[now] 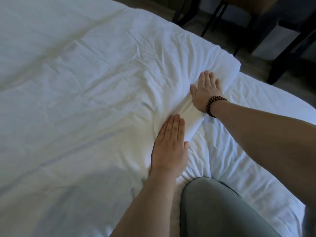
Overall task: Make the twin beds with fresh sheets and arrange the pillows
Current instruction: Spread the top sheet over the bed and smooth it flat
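The duvet runs off the left edge; dark chair legs, perhaps a table's, are cut off above

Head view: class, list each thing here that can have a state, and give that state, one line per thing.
Duvet: spread over the bed, creased.
Folded edge: turned back into a thick band.
Left hand: flat, fingers straight, pressing the duvet.
Right hand: flat, fingers spread, pressing the folded edge.
Bottom sheet: uncovered, wrinkled.
Knee: pressing into the bottom sheet.
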### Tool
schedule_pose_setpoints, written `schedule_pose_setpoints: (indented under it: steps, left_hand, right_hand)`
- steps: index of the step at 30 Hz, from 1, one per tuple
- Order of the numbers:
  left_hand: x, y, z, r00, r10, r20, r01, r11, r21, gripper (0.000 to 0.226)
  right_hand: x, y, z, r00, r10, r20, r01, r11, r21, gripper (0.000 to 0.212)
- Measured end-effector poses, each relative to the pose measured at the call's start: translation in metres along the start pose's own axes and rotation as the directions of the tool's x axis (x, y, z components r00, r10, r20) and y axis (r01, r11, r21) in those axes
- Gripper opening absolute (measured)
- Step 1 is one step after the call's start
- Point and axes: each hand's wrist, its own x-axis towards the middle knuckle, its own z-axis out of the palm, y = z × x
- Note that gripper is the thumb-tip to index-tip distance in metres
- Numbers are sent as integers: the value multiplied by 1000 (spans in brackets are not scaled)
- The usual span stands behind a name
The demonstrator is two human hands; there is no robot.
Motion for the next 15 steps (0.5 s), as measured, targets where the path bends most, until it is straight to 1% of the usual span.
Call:
schedule_pose_setpoints:
  steps: [2,6,8,12,15]
  left_hand:
    - [-9,-3,-1,1000,-10,-15,10,1000,9,67]
    - [-20,-6,0,1000,-20,-11,20,1000,2,66]
    - [-23,-7,1,999,-34,-10,34,999,3,67]
    - [-39,-9,-6,997,-70,-16,70,998,1,68]
    - [-60,-20,-14,991,-128,-41,127,992,-16,69]
  right_hand:
    - [-8,-6,-2,999,-32,-4,32,999,1,70]
    - [-47,-18,8,966,-259,17,259,966,-13,70]
    - [-69,-24,17,947,-319,29,319,947,-32,76]
    - [-89,-29,27,948,-318,26,319,944,-86,81]
    - [-93,-34,22,950,-311,42,313,942,-120,83]
